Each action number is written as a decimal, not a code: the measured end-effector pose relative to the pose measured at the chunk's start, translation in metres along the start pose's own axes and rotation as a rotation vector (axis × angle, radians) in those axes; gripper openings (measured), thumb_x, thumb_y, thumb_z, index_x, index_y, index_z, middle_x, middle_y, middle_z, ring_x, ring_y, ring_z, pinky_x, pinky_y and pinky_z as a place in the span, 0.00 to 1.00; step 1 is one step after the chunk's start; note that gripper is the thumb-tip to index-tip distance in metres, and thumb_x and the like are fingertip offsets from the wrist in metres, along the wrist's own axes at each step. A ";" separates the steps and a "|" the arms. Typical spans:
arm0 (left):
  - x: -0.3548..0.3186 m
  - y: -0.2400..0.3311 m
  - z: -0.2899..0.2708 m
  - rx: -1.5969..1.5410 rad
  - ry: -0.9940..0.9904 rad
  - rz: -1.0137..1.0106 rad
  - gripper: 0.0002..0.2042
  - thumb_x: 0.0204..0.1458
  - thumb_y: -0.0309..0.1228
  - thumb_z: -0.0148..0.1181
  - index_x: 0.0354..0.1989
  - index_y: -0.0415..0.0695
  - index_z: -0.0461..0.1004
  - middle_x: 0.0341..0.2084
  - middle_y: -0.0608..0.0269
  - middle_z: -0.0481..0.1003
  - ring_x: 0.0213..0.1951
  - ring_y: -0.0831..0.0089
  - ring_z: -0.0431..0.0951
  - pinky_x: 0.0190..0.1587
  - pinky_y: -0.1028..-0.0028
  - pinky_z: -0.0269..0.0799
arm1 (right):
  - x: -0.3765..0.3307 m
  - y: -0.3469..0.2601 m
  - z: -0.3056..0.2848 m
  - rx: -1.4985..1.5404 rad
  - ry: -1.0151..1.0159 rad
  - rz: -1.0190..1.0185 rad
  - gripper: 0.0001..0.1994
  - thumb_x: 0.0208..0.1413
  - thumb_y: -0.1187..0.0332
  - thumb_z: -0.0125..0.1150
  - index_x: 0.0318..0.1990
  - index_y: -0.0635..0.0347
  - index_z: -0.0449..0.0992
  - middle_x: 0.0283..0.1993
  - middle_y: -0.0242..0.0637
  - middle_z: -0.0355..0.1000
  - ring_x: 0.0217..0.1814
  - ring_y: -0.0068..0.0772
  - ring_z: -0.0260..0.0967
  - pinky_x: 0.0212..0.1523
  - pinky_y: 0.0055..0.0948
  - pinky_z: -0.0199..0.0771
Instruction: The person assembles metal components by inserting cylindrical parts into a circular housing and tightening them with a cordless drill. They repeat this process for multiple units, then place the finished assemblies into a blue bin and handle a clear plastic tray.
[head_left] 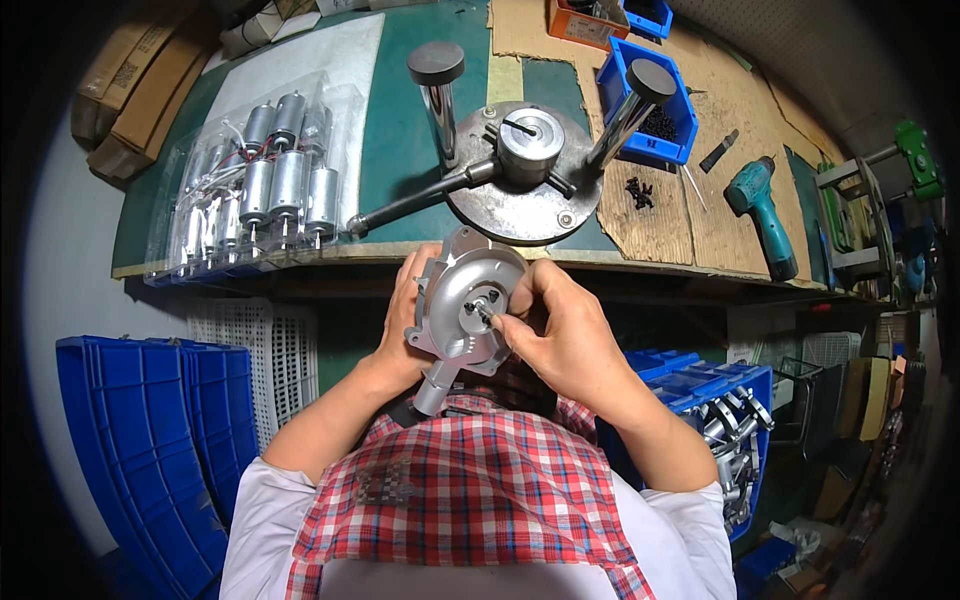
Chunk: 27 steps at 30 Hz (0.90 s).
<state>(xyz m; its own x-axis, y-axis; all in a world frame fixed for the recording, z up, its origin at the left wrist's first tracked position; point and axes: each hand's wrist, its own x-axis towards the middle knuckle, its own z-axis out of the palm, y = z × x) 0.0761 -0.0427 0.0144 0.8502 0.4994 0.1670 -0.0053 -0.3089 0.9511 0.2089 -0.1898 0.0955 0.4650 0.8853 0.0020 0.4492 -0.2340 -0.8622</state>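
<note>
Two hands meet at one metal housing (447,285), held just off the near edge of the tabletop (395,115). The left hand (402,312) is clamped around its left side; the right hand (568,325), right of its centre, pinches a small piece (484,311), mostly hidden. Smooth, round, dull silver, the shell slants its tubular spout (432,394) toward the checked cloth apron (460,490).

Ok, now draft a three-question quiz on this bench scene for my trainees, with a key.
1. Which hand has its fingertips at the middle of the grey metal housing?
2. True or false: the teal power drill lies to the right of the round steel fixture.
3. The loose small black parts lie on: a) a white sheet; b) cardboard; c) clear plastic.

Key: 1. The right hand. 2. True. 3. b.
</note>
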 end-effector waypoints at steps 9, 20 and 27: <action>-0.035 -0.056 -0.049 -0.326 -0.273 -0.490 0.20 0.52 0.32 0.62 0.54 0.41 0.70 0.48 0.56 0.70 0.55 0.63 0.69 0.58 0.65 0.66 | 0.004 0.074 -0.143 -0.418 0.685 -0.129 0.13 0.59 0.66 0.61 0.48 0.63 0.72 0.38 0.38 0.73 0.38 0.29 0.69 0.42 0.29 0.71; -0.071 -0.116 -0.063 -0.083 -0.168 -0.605 0.23 0.56 0.28 0.58 0.61 0.42 0.64 0.56 0.57 0.67 0.60 0.65 0.67 0.62 0.68 0.63 | 0.002 0.213 -0.290 -1.059 0.573 0.495 0.32 0.54 0.51 0.63 0.65 0.50 0.63 0.53 0.55 0.72 0.53 0.62 0.69 0.48 0.51 0.70; -0.070 -0.104 -0.065 0.224 -0.176 -0.442 0.25 0.54 0.30 0.60 0.61 0.42 0.63 0.54 0.57 0.67 0.56 0.67 0.69 0.59 0.70 0.65 | -0.056 0.156 -0.200 0.037 1.072 0.087 0.24 0.55 0.61 0.67 0.54 0.69 0.70 0.40 0.41 0.75 0.41 0.31 0.74 0.43 0.27 0.74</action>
<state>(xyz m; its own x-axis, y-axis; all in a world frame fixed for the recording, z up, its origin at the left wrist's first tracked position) -0.0175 0.0070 -0.0791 0.8215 0.4837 -0.3020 0.4702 -0.2749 0.8387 0.4056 -0.3564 0.0628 0.9287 0.0481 0.3677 0.3676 -0.2507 -0.8956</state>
